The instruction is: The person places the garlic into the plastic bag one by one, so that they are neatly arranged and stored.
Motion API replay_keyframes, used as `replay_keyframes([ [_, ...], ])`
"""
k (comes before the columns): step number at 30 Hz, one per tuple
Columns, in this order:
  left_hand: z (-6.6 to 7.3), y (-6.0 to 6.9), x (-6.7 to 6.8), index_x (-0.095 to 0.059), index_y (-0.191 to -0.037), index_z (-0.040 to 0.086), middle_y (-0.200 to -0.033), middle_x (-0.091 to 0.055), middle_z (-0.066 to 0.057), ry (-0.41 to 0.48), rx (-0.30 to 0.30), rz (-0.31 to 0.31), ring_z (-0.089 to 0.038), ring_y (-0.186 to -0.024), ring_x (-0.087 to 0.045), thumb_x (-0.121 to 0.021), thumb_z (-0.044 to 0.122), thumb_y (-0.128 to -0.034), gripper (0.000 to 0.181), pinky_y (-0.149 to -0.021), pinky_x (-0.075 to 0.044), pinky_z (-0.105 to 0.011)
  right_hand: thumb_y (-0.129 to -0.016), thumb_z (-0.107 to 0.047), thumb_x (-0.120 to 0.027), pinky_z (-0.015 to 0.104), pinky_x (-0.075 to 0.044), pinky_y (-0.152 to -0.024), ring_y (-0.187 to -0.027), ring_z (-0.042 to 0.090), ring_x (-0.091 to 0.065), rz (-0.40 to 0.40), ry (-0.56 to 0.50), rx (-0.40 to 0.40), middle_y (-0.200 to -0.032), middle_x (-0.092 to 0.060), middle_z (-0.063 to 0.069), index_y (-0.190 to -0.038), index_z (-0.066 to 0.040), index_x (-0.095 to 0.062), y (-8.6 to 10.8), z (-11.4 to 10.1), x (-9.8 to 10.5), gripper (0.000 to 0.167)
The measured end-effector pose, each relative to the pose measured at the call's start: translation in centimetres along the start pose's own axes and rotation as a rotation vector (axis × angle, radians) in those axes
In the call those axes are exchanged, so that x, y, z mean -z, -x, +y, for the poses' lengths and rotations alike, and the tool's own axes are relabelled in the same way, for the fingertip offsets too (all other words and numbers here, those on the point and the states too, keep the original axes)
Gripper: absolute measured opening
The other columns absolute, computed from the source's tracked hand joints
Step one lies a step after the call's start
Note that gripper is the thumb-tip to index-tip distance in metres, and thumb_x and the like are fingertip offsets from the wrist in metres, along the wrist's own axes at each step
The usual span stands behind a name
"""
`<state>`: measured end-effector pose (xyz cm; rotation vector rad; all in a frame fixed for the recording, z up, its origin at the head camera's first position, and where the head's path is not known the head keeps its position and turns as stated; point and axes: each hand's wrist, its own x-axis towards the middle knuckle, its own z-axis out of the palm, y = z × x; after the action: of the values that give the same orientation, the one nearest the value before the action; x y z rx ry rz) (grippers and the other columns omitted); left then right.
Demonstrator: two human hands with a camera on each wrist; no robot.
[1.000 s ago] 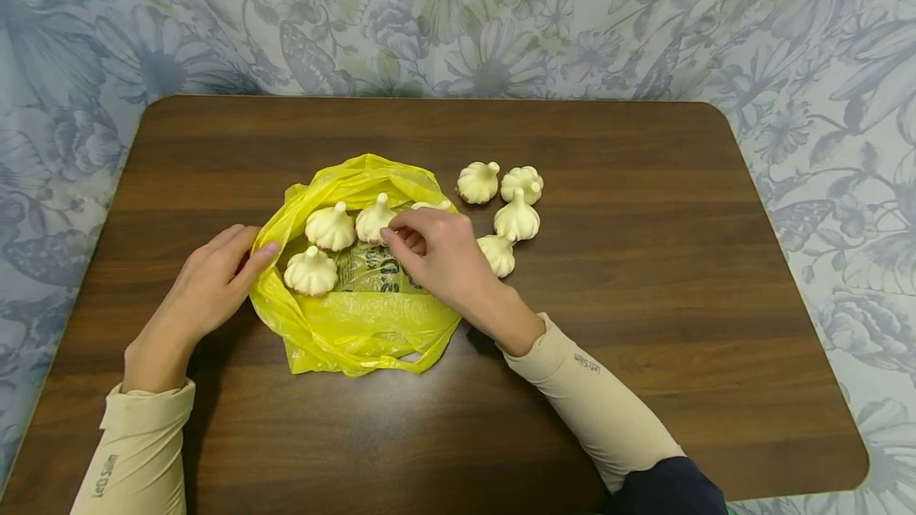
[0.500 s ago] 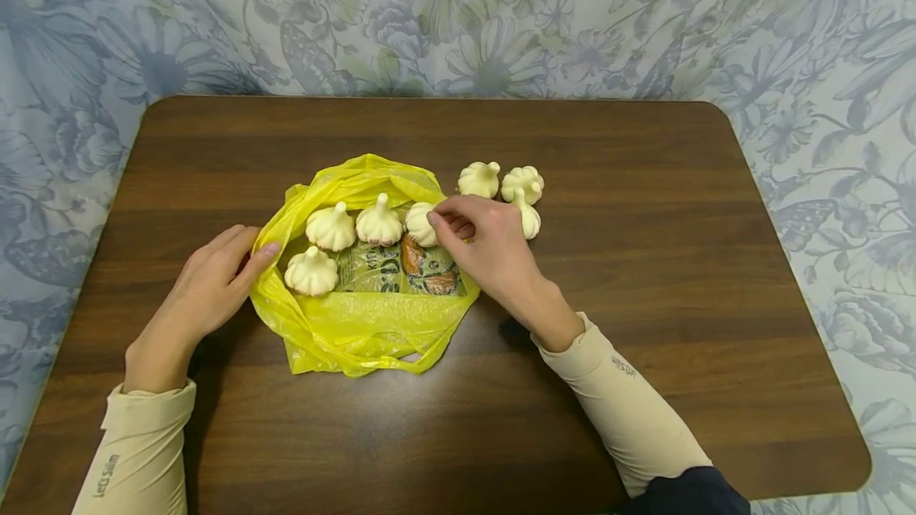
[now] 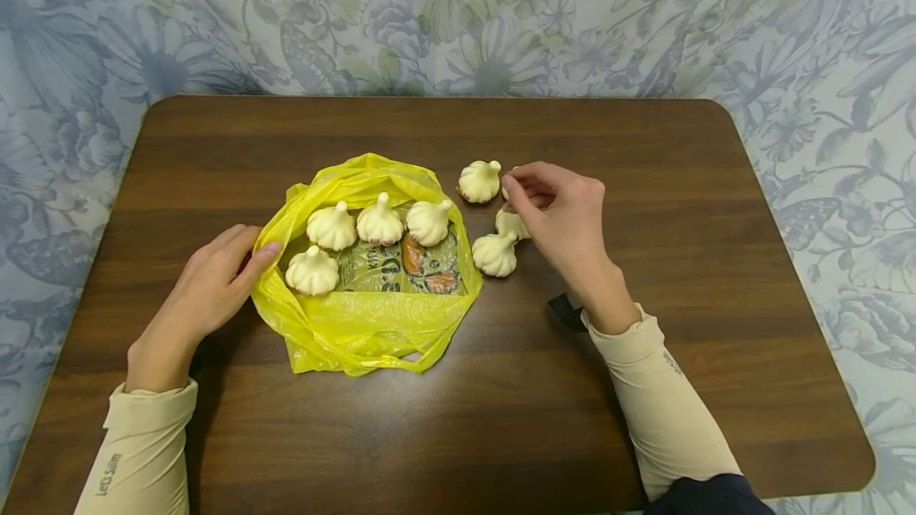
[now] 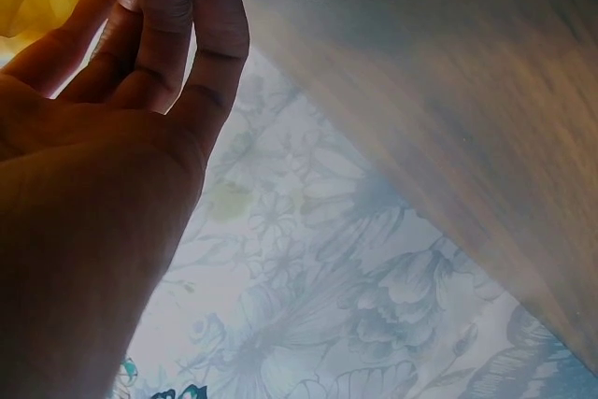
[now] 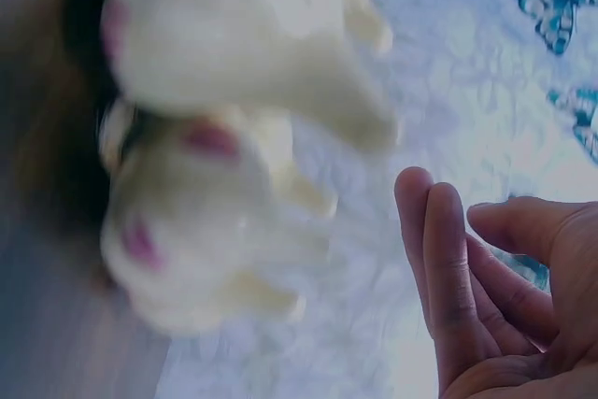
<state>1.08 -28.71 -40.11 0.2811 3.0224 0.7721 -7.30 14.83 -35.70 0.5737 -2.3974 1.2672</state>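
A yellow plastic bag [image 3: 386, 328] lies with its mouth spread wide on the table. My left hand [image 3: 203, 284] pinches its left rim, thumb on the inside; in the left wrist view that hand [image 4: 112, 81] shows curved fingers beside yellow plastic. Inside the bag, several white garlic bulbs [image 3: 428, 223] sit on a printed packet [image 3: 372, 267]. To the right of the bag, more garlic bulbs [image 3: 494, 255] are grouped. Over them hovers my right hand [image 3: 561, 217], partly covering two bulbs. The right wrist view shows that hand [image 5: 495, 296] holding nothing, apart from the large blurred bulbs [image 5: 224, 44].
The brown wooden table [image 3: 716, 300] extends far to the right and toward the front. Behind it stands a wall with floral paper [image 3: 494, 38]. A separate garlic bulb [image 3: 479, 181] lies just beyond the bag's right corner.
My right hand has let go of the garlic bulb at the bag's right side and moved right, over the loose bulbs. The left hand stays on the rim.
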Motion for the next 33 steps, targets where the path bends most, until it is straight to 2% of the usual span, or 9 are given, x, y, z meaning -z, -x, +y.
replay_keyframes([
  [4, 0.0, 0.0, -0.1, -0.066, -0.121, 0.006, -0.103, -0.060, -0.009, -0.005, -0.012, 0.006, -0.025, -0.090, -0.052, -0.056, 0.034, -0.1103, 0.031, -0.080, -0.042, -0.044, -0.098, -0.013, -0.075, 0.012, -0.054, -0.065, -0.066, 0.017, -0.075, 0.053, 0.024, -0.052, -0.083, -0.079, 0.008, -0.100, -0.003, -0.081, -0.4, 1.3, 1.5, 0.012],
  [8, 0.0, 0.0, -0.1, -0.065, -0.121, 0.006, -0.104, -0.060, -0.009, -0.003, -0.008, 0.002, -0.026, -0.090, -0.053, -0.055, 0.034, -0.1105, 0.032, -0.081, -0.042, -0.045, -0.097, -0.015, -0.078, 0.011, -0.052, -0.067, -0.068, 0.017, -0.073, 0.057, 0.079, -0.078, -0.084, -0.079, 0.006, -0.100, -0.006, -0.082, -0.6, 2.5, 2.4, 0.011],
  [11, 0.0, 0.0, 0.0, -0.064, -0.124, 0.004, -0.108, -0.061, -0.012, 0.009, 0.012, -0.011, -0.030, -0.093, -0.054, -0.054, 0.036, -0.1110, 0.036, -0.083, -0.043, -0.049, -0.094, -0.016, -0.082, 0.016, -0.053, -0.069, -0.071, 0.016, -0.071, 0.020, 0.117, -0.053, -0.084, -0.078, 0.006, -0.100, -0.008, -0.083, -0.7, 3.0, 2.4, 0.011],
  [14, 0.1, 0.1, 0.1, -0.064, -0.125, 0.004, -0.110, -0.061, -0.012, 0.014, 0.019, -0.014, -0.030, -0.094, -0.054, -0.053, 0.036, -0.1112, 0.037, -0.084, -0.044, -0.050, -0.090, -0.017, -0.086, 0.024, -0.048, -0.072, -0.076, 0.018, -0.063, -0.032, 0.162, -0.009, -0.087, -0.074, 0.008, -0.100, -0.008, -0.083, -0.7, 3.3, 2.0, 0.013],
  [19, 0.0, 0.1, 0.0, -0.066, -0.121, 0.005, -0.103, -0.061, -0.009, -0.003, -0.012, 0.019, -0.025, -0.089, -0.053, -0.056, 0.033, -0.1104, 0.032, -0.080, -0.041, -0.041, -0.085, -0.018, -0.091, 0.035, -0.034, -0.074, -0.084, 0.026, -0.048, -0.109, 0.212, 0.011, -0.093, -0.065, 0.014, -0.100, -0.008, -0.083, -0.6, 3.7, 1.2, 0.019],
  [22, 0.0, 0.1, -0.1, -0.066, -0.120, 0.006, -0.101, -0.060, -0.008, -0.008, -0.025, 0.029, -0.024, -0.087, -0.052, -0.057, 0.032, -0.1102, 0.030, -0.078, -0.040, -0.038, -0.085, -0.019, -0.091, 0.036, -0.035, -0.075, -0.086, 0.028, -0.049, -0.141, 0.228, -0.001, -0.092, -0.061, 0.015, -0.100, -0.007, -0.083, -0.4, 4.0, 0.9, 0.020],
  [26, 0.0, 0.0, -0.1, -0.066, -0.119, 0.006, -0.103, -0.061, -0.009, -0.004, -0.026, 0.027, -0.025, -0.088, -0.053, -0.056, 0.033, -0.1101, 0.030, -0.079, -0.040, -0.041, -0.085, -0.018, -0.090, 0.037, -0.038, -0.075, -0.085, 0.030, -0.052, -0.169, 0.250, -0.004, -0.085, -0.059, 0.014, -0.097, -0.005, -0.082, -0.3, 4.2, 0.8, 0.019],
  [33, 0.0, 0.0, 0.0, -0.066, -0.121, 0.005, -0.106, -0.062, -0.011, 0.007, -0.008, 0.013, -0.027, -0.091, -0.054, -0.056, 0.034, -0.1102, 0.032, -0.081, -0.042, -0.046, -0.085, -0.015, -0.090, 0.034, -0.043, -0.073, -0.078, 0.023, -0.058, -0.202, 0.256, -0.025, -0.078, -0.065, 0.007, -0.091, -0.004, -0.079, -0.5, 3.9, 1.0, 0.017],
])
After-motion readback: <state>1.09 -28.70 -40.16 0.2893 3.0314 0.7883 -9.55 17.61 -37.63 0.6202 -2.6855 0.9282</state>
